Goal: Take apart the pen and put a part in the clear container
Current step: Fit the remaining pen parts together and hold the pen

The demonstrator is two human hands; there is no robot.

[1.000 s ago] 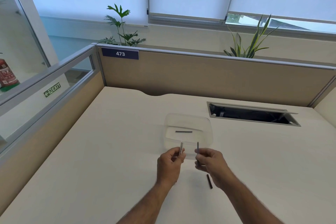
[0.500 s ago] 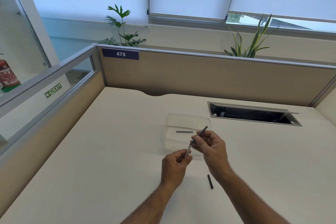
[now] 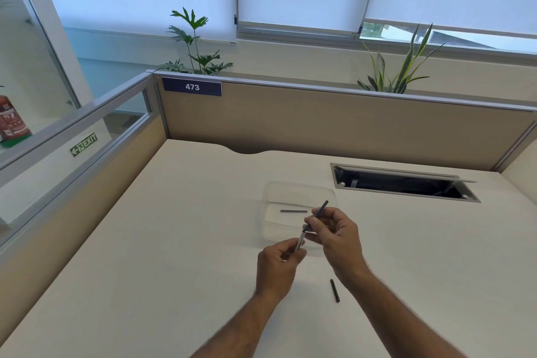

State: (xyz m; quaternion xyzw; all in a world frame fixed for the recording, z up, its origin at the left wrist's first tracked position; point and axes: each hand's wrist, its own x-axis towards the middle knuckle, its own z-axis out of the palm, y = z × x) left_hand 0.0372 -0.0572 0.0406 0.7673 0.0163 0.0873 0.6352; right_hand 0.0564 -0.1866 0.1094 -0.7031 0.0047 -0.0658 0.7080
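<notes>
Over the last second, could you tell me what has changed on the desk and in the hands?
The hands came together: the right hand tilted its dark rod over the clear container, in line with the pale barrel in the left hand. Both grips held. The thin piece in the container and the dark cap on the desk stayed put.

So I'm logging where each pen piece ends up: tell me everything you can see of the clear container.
The clear plastic container is a shallow, rounded-corner rectangular tub, open-topped, with no lid in view. It sits upright on the pale desk, just beyond both hands. One thin dark rod-shaped pen part lies flat on its floor, roughly crosswise. The right hand holds a dark pen piece slanting over its near right side; whether anything touches the wall cannot be told.
</notes>
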